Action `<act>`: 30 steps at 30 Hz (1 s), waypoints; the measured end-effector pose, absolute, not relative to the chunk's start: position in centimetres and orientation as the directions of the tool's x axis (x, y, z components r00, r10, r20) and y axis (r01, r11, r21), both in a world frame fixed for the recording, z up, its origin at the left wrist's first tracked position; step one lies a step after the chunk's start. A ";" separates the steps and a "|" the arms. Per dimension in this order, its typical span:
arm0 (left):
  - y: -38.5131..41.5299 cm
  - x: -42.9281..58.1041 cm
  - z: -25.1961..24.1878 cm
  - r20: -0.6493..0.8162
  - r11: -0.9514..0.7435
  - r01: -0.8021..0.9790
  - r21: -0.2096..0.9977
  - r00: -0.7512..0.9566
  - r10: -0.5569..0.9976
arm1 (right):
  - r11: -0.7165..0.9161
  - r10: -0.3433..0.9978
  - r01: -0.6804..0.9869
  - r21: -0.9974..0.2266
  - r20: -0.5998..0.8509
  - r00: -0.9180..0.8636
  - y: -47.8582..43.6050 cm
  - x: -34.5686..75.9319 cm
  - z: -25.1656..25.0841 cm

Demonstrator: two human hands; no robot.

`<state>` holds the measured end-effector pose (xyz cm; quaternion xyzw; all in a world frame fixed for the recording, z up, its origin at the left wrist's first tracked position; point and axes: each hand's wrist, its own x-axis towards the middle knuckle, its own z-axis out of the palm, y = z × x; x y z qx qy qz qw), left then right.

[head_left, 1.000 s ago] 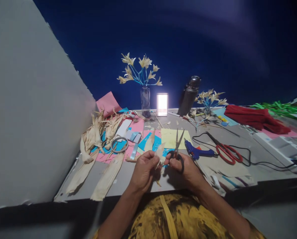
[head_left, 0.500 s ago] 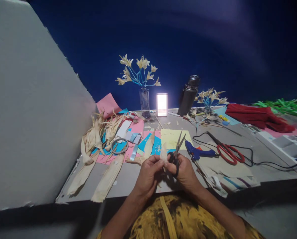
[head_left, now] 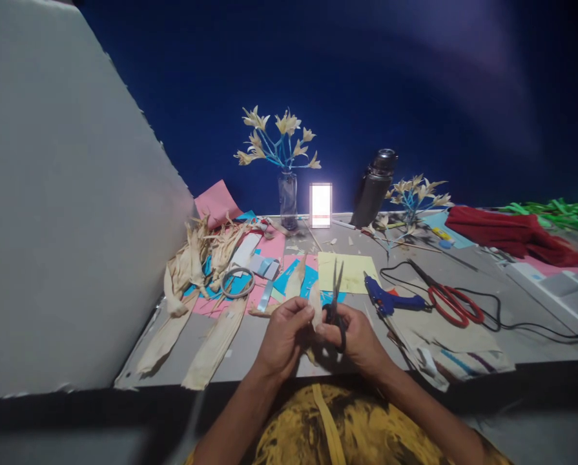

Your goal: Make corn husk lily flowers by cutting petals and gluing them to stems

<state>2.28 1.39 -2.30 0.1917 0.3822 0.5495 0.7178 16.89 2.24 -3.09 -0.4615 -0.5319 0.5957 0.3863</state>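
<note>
My left hand (head_left: 283, 332) pinches a small pale corn-husk strip (head_left: 314, 302) that stands up between both hands, near the table's front edge. My right hand (head_left: 356, 334) is closed through the black handles of a pair of scissors (head_left: 336, 294). The blades point up and away and look closed, right beside the husk strip.
Long husk strips (head_left: 216, 345) and a husk pile (head_left: 192, 261) lie at left with a tape ring (head_left: 237, 282) on coloured paper. A blue glue gun (head_left: 390, 299), red scissors (head_left: 448, 302) and black cable lie right. A vase of husk flowers (head_left: 287, 194), a lit phone (head_left: 320, 205) and a bottle (head_left: 374, 188) stand behind.
The scissor blades, apart a second ago, have come together and swung upright. Both hands stayed close together at the front edge, and the husk strip now stands more upright.
</note>
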 end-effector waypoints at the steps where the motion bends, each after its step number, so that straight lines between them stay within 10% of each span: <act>1: 1.5 2.0 -2.3 -0.327 0.316 -0.632 0.707 0.104 0.939 | -0.128 0.936 0.032 -0.991 -0.131 -0.327 2.2 17.1 -3.1; 12: 2.8 -0.5 -2.4 -0.177 0.172 -0.441 0.881 0.030 0.984 | -0.189 0.727 0.083 -0.978 -0.197 -0.658 1.2 19.8 -3.6; 30: 2.4 -2.0 -1.1 -0.129 0.167 -0.222 0.961 0.177 0.976 | -0.143 0.775 0.294 -0.945 -0.292 -0.560 1.1 19.6 -3.8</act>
